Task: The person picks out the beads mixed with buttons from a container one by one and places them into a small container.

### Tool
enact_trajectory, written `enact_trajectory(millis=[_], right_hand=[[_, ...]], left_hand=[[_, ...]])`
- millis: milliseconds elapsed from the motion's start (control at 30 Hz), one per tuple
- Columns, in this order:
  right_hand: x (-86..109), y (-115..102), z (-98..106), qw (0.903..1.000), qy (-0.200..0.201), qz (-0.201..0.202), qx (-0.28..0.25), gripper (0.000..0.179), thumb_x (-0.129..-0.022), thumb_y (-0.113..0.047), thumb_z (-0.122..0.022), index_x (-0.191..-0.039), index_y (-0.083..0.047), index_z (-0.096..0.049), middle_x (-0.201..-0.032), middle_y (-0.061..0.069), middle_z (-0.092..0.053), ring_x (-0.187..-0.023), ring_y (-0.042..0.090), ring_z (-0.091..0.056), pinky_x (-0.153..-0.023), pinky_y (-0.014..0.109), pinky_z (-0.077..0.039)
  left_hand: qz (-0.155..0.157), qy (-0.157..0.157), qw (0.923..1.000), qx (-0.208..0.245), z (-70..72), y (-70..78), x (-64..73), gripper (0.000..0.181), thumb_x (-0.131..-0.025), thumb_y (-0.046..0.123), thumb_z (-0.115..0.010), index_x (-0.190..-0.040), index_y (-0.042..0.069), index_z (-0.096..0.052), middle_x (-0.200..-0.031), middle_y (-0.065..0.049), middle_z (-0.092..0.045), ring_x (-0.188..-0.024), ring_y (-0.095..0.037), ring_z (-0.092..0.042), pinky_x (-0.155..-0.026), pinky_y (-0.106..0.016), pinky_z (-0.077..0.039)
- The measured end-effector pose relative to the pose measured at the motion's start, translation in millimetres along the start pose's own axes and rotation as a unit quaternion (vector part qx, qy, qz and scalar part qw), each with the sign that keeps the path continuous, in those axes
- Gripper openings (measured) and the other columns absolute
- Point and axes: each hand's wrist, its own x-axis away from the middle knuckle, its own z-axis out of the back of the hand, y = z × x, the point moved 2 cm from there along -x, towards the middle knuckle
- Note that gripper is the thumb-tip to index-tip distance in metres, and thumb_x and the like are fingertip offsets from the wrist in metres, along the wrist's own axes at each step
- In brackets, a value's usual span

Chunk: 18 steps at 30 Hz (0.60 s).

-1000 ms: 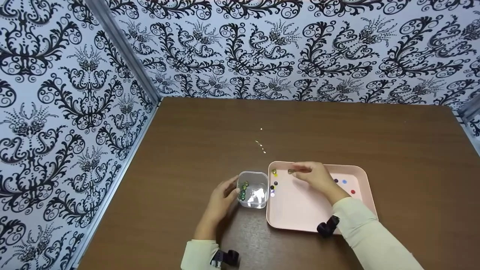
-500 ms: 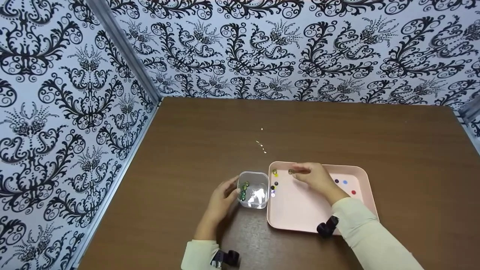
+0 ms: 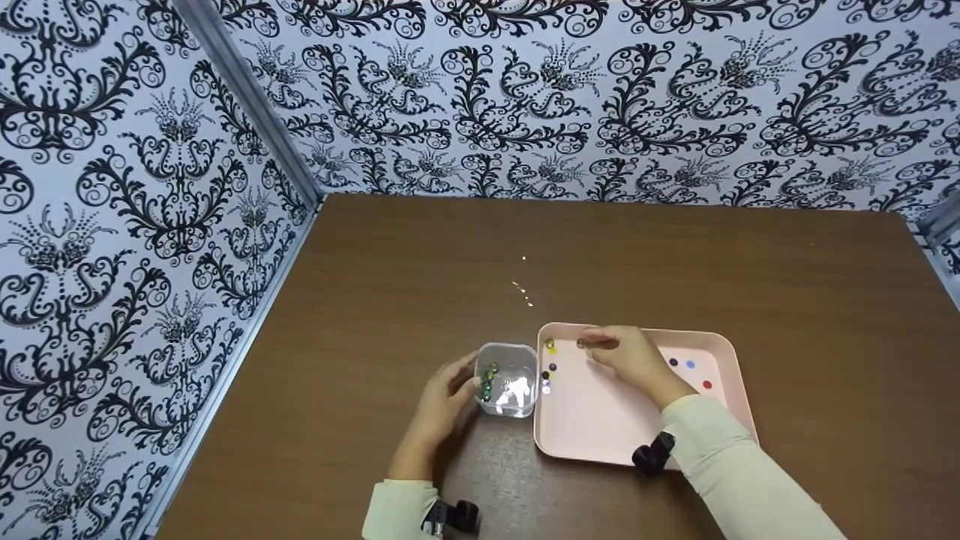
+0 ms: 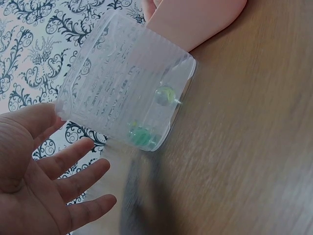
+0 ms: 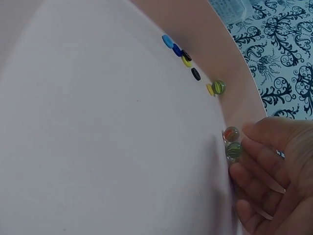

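Note:
My left hand (image 3: 442, 397) touches the left side of a clear plastic container (image 3: 517, 375). In the left wrist view, its thumb and forefinger meet the rim, and the other fingers extend apart from it. Green and yellowish marbles (image 4: 142, 136) lie inside. My right hand (image 5: 279, 171) is at the far wall of the pink tray (image 3: 592, 427), fingers loosely bent beside two marbles. One is a reddish marble (image 5: 231, 134), the other a green-striped marble (image 5: 234, 150). Whether the fingertips touch them cannot be told. Another green-striped marble (image 5: 219, 87) rests farther along the wall.
Small flat discs lie along the tray's left wall, including a light blue disc (image 5: 167, 41) and a yellow disc (image 5: 210, 89). On the tray's right side are a red disc (image 3: 707, 384) and a blue disc (image 3: 690, 364). Patterned walls (image 3: 555, 97) border the brown table (image 3: 390, 262).
The right thumb and fingers have shifted very slightly near the marbles at the tray's far wall. The left hand and the container look the same.

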Motion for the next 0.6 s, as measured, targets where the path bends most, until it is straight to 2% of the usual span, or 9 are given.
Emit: enact_trajectory(millis=[167,267,367,600], right_hand=[[-0.2,-0.4,0.0,0.9999,0.004,0.000,0.014,0.029,-0.084,0.001,-0.067,-0.112,-0.002,-0.071,-0.105,0.013,-0.072,-0.100,0.028,-0.066,-0.085,0.034,-0.052],[-0.5,-0.2,0.2,0.9998,0.005,0.001,0.018,0.030,-0.083,0.003,-0.065,-0.111,-0.002,-0.071,-0.105,0.013,-0.072,-0.097,0.026,-0.065,-0.075,0.029,-0.053],[-0.8,0.8,-0.1,0.9997,0.007,0.004,0.025,0.031,-0.082,0.006,-0.064,-0.111,-0.002,-0.072,-0.104,0.012,-0.072,-0.095,0.026,-0.065,-0.070,0.025,-0.051],[-1.2,2.0,-1.4,0.9996,0.009,0.010,0.025,0.034,-0.079,0.009,-0.062,-0.110,-0.001,-0.072,-0.105,0.012,-0.072,-0.097,0.028,-0.066,-0.085,0.038,-0.052]], left_hand=[[-0.007,-0.002,1.0000,0.002,-0.1,0.3,-0.2,0.040,-0.094,0.003,-0.058,-0.131,-0.012,-0.051,-0.124,-0.031,-0.055,-0.118,-0.042,-0.054,-0.103,-0.047,-0.044],[-0.004,0.000,1.0000,0.003,0.2,0.5,0.0,0.041,-0.094,0.003,-0.058,-0.131,-0.011,-0.051,-0.124,-0.031,-0.055,-0.118,-0.042,-0.054,-0.103,-0.048,-0.043],[0.000,0.002,1.0000,0.001,0.1,-0.1,-0.1,0.041,-0.093,0.003,-0.059,-0.131,-0.010,-0.051,-0.125,-0.031,-0.055,-0.118,-0.042,-0.054,-0.103,-0.049,-0.043],[0.007,0.002,1.0000,-0.001,0.0,-1.5,-0.3,0.041,-0.093,0.003,-0.058,-0.132,-0.008,-0.052,-0.126,-0.031,-0.054,-0.119,-0.042,-0.054,-0.103,-0.049,-0.043]])
